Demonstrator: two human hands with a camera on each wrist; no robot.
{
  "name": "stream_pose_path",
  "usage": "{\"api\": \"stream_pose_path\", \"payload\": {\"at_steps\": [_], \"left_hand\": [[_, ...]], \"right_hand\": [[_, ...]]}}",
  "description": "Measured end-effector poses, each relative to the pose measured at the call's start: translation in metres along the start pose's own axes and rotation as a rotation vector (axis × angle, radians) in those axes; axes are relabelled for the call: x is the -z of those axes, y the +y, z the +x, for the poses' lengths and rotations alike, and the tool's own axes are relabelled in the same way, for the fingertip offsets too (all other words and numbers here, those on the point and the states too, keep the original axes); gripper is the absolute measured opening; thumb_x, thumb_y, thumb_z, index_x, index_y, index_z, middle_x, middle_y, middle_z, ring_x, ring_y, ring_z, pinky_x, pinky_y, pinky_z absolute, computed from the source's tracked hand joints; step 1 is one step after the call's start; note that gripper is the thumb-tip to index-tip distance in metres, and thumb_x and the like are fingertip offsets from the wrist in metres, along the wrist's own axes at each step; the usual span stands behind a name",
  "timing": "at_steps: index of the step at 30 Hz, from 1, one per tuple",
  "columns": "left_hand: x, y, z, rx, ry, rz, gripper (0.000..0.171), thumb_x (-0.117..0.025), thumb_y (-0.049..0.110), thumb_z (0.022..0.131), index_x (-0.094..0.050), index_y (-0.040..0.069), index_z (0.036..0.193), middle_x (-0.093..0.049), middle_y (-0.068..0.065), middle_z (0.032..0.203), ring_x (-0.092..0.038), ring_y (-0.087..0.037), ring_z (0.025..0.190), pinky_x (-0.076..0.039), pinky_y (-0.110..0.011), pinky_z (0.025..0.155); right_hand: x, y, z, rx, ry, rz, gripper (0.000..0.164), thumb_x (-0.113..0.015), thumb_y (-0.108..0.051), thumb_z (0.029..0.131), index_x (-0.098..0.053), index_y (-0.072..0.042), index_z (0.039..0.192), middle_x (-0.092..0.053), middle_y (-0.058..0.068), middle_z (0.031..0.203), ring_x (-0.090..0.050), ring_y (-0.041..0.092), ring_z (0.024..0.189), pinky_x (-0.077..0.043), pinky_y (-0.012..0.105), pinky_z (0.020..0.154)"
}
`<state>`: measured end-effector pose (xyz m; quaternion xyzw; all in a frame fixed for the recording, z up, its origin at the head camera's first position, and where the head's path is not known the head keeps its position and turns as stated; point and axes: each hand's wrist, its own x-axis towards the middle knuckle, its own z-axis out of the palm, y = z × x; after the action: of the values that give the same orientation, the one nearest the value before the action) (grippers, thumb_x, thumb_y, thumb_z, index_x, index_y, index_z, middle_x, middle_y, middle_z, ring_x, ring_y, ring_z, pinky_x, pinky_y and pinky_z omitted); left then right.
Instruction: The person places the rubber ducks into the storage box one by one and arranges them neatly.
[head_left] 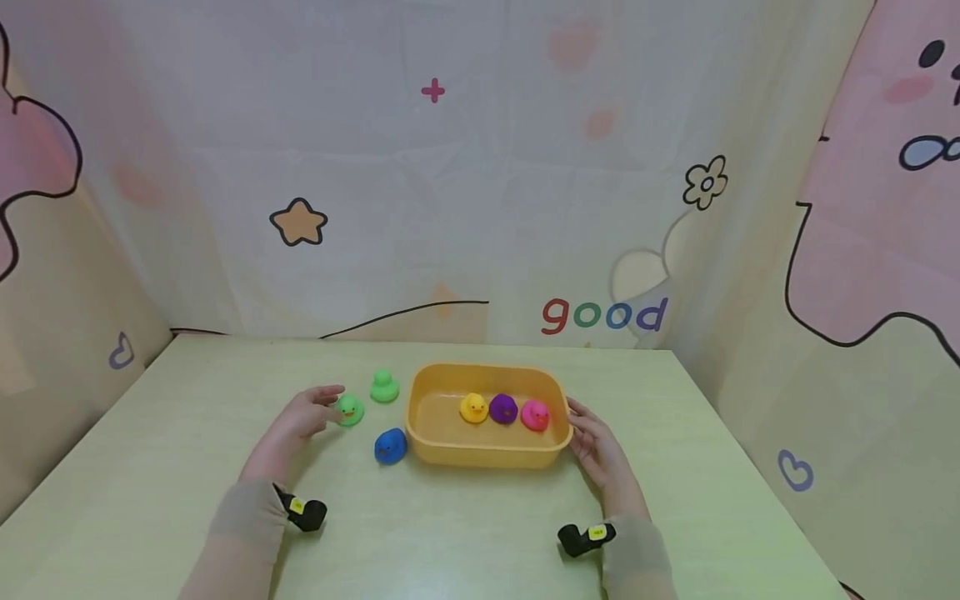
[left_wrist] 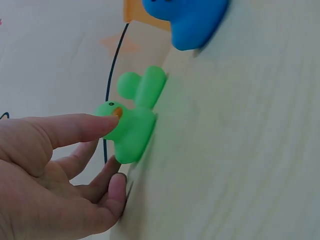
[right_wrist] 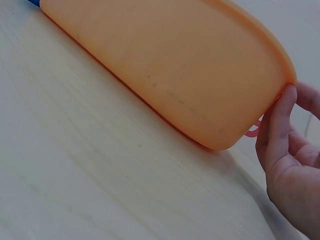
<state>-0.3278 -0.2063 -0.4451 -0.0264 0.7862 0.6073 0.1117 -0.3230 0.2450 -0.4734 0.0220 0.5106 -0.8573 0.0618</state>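
Duck (head_left: 350,410), green and facing forward, is seen left of an orange box (head_left: 487,457) on a pale table (head_left: 465,533), at the fingertips of a person's left hand (head_left: 303,412); in the left wrist view the thumb tip lies at its beak and the other fingers bend beyond, though whether they pinch it cannot be told. The right hand (head_left: 602,450), its fingers loosely extended, touches the outer right end of the box near the rim. Inside, a yellow duck (head_left: 474,408), a purple duck (head_left: 503,408) and a pink duck (head_left: 536,415) line up toward the right. A blue duck (head_left: 391,447) rests just beside the box's near left corner, and a second green duck (head_left: 384,387), face out of view, stands near the far left corner. Behind, a cloth (head_left: 487,183) bears a star (head_left: 298,222), a flower (head_left: 705,182) and the word "good"
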Motion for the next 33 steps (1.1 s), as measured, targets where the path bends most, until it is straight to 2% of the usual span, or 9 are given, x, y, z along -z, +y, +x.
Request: {"api": "stream_pose_path", "payload": {"at_steps": [4, 10, 20, 28, 30, 33], "left_hand": [[-0.004, -0.001, 0.001, -0.035, 0.014, 0.107, 0.066, -0.061, -0.007, 0.085, -0.034, -0.01, 0.145, -0.032, -0.034, 0.148, -0.032, -0.045, 0.135, -0.03, -0.059, 0.111], [-0.014, -0.003, 0.006, -0.042, 0.091, 0.163, 0.064, -0.068, -0.009, 0.081, -0.042, -0.012, 0.139, -0.043, -0.033, 0.14, -0.04, -0.043, 0.128, -0.031, -0.055, 0.112], [-0.019, -0.002, 0.006, -0.009, 0.144, 0.159, 0.055, -0.066, 0.007, 0.09, -0.044, -0.011, 0.137, -0.046, -0.03, 0.133, -0.042, -0.042, 0.124, -0.034, -0.054, 0.108], [-0.014, 0.0, 0.005, 0.015, 0.154, 0.134, 0.064, -0.061, 0.021, 0.096, -0.032, -0.009, 0.146, -0.033, -0.033, 0.147, -0.034, -0.047, 0.135, -0.034, -0.056, 0.111], [-0.014, 0.002, 0.004, 0.009, 0.166, 0.11, 0.066, -0.061, 0.022, 0.096, -0.03, -0.008, 0.147, -0.031, -0.033, 0.149, -0.036, -0.046, 0.135, -0.04, -0.053, 0.108], [-0.014, 0.005, 0.001, -0.002, 0.188, 0.051, 0.066, -0.063, 0.021, 0.096, -0.032, -0.006, 0.148, -0.033, -0.032, 0.149, -0.05, -0.035, 0.123, -0.051, -0.037, 0.097]], "right_hand": [[0.0, 0.0, 0.0, 0.001, 0.003, 0.0, 0.027, -0.041, 0.0, 0.101, -0.053, -0.011, 0.123, -0.067, -0.002, 0.102, -0.065, 0.005, 0.082, -0.054, 0.013, 0.069], [0.0, -0.002, -0.001, -0.009, 0.001, 0.013, 0.026, -0.04, 0.001, 0.101, -0.054, -0.011, 0.12, -0.066, -0.001, 0.099, -0.065, 0.005, 0.082, -0.054, 0.014, 0.071], [-0.002, -0.002, 0.0, -0.009, -0.005, 0.006, 0.026, -0.04, 0.0, 0.102, -0.052, -0.01, 0.122, -0.067, -0.001, 0.1, -0.064, 0.004, 0.083, -0.054, 0.013, 0.071], [-0.002, -0.001, 0.0, -0.02, 0.015, 0.025, 0.025, -0.04, 0.001, 0.101, -0.057, -0.013, 0.115, -0.068, -0.001, 0.1, -0.065, 0.005, 0.083, -0.054, 0.014, 0.071], [-0.002, -0.002, 0.0, -0.023, 0.017, 0.024, 0.025, -0.04, 0.001, 0.101, -0.056, -0.012, 0.117, -0.067, -0.001, 0.1, -0.065, 0.005, 0.083, -0.054, 0.014, 0.071], [-0.002, -0.003, 0.0, -0.028, 0.009, 0.028, 0.025, -0.04, 0.001, 0.101, -0.054, -0.012, 0.119, -0.067, 0.0, 0.1, -0.065, 0.005, 0.082, -0.054, 0.014, 0.071]]}}
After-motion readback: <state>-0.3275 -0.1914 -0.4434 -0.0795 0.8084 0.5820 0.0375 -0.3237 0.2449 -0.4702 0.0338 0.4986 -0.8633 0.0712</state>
